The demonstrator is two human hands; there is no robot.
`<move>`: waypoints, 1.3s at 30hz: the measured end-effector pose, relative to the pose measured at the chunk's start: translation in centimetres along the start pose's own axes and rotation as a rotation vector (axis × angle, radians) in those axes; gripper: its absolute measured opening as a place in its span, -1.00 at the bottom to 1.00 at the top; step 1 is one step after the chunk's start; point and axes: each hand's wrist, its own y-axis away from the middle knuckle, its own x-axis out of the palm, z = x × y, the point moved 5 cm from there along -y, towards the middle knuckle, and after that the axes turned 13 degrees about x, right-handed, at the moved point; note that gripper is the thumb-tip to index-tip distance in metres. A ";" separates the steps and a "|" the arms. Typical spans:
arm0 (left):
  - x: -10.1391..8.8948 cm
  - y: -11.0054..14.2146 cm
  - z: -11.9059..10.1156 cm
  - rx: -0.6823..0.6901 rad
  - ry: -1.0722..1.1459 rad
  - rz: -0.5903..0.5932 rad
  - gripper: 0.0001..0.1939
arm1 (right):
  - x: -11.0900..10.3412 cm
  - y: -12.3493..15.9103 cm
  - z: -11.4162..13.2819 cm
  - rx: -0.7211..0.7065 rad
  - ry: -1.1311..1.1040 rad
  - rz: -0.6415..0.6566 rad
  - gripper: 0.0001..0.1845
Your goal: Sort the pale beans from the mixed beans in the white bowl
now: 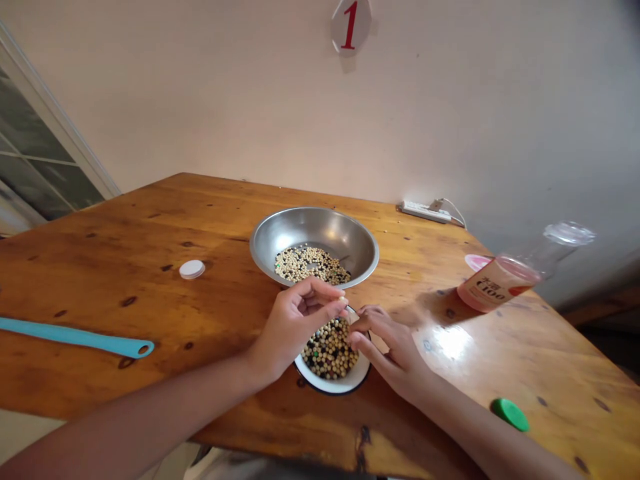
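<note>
My left hand is closed in a pinch over the far side of a white bowl. A small pale bean shows between its thumb and index fingertips. My right hand is at the bowl's right side, its thumb and index finger drawn together; whatever is between them is hidden. Pale and black round beans with a few green bits fill the bowl. Just behind it stands a wide steel basin, with more of the mixed beans on its bottom.
On the wooden table lie a white lid, a blue handle and a green cap. A pink-labelled clear plastic container is on the right. A power strip lies by the wall.
</note>
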 end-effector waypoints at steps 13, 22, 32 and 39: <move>-0.1 -0.1 0.1 -0.050 0.041 -0.036 -0.85 | -0.6 0.6 0.3 -0.024 -0.164 -0.025 -0.69; -0.1 -0.2 0.0 -0.043 0.042 -0.012 -0.89 | -0.7 0.3 0.7 0.006 -0.269 0.042 -0.60; -0.1 -0.1 0.0 -0.043 -0.013 0.025 -0.88 | -0.4 0.3 0.6 0.033 -0.321 0.096 -0.57; 0.1 -0.2 0.0 -0.022 -0.047 0.071 -0.86 | -0.6 0.3 0.8 0.042 -0.304 0.102 -0.55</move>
